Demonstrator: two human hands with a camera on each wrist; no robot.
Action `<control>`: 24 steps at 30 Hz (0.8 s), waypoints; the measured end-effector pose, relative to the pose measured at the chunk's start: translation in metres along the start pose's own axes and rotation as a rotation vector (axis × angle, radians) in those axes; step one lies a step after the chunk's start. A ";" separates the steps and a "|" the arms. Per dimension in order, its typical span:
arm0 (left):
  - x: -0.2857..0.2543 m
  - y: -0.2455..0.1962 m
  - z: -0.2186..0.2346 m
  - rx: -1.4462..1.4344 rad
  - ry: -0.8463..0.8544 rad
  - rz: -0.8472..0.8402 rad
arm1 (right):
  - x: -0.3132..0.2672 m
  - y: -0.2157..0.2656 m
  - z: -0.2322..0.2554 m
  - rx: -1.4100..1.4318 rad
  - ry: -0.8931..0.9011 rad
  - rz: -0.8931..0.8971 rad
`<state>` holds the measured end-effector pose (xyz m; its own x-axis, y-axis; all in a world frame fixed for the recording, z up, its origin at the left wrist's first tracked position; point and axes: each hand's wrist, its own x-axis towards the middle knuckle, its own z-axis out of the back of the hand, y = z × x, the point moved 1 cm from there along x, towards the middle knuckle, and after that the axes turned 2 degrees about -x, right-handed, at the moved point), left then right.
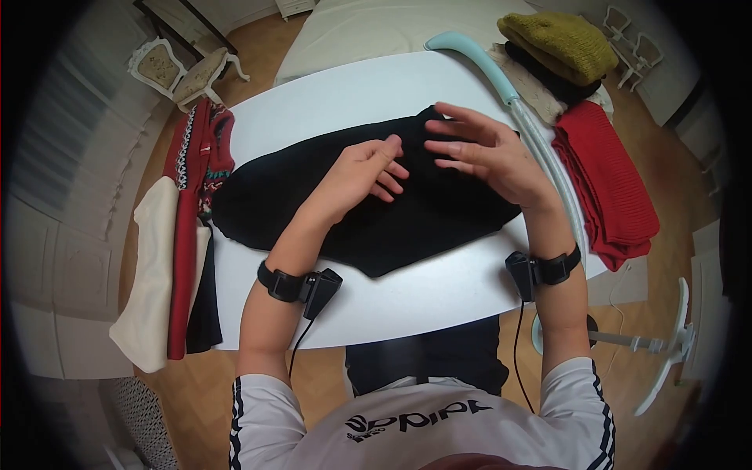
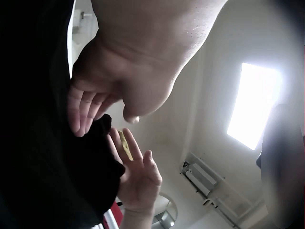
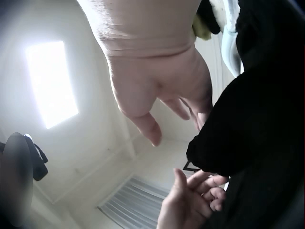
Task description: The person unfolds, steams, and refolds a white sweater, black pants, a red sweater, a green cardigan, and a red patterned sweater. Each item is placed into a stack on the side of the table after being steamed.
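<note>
A black folded garment (image 1: 368,204) lies spread across the white table (image 1: 345,102); its exact kind is not shown. My left hand (image 1: 364,174) is over its middle, fingers loosely bent and the thumb raised, with nothing held. In the left wrist view those fingers (image 2: 81,112) are right at the dark cloth. My right hand (image 1: 497,160) is over the garment's right part, fingers spread and slightly bent. From the right wrist view, its fingertips overlap the edge of a raised fold of the black cloth (image 3: 228,133).
Left of the garment lie red patterned knitwear (image 1: 207,149) and a cream folded garment (image 1: 155,266) at the table edge. A steamer with a light-blue handle (image 1: 470,59) and pale hose runs along the right. Beyond it are a red folded knit (image 1: 607,184) and a mustard knit (image 1: 560,47).
</note>
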<state>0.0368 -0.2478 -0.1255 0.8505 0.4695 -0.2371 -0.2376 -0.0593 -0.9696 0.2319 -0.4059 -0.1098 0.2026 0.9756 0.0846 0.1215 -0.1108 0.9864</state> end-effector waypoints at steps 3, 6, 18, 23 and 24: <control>0.000 0.008 -0.003 -0.111 -0.031 0.062 | 0.006 -0.016 -0.010 0.087 0.111 -0.024; 0.001 0.017 -0.005 -0.135 -0.046 0.081 | 0.012 -0.029 -0.013 -0.083 0.014 0.040; 0.009 0.028 -0.011 -0.093 -0.089 0.030 | 0.011 -0.048 -0.030 -0.727 -0.057 -0.026; 0.013 0.036 -0.014 -0.086 -0.080 -0.053 | 0.016 -0.056 -0.030 -0.724 -0.114 -0.033; 0.014 0.038 -0.013 -0.073 -0.104 -0.052 | 0.017 -0.057 -0.028 -0.724 -0.117 -0.035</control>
<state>0.0460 -0.2553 -0.1664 0.8070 0.5618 -0.1821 -0.1558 -0.0948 -0.9832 0.2010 -0.3775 -0.1611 0.3174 0.9453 0.0754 -0.5347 0.1127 0.8375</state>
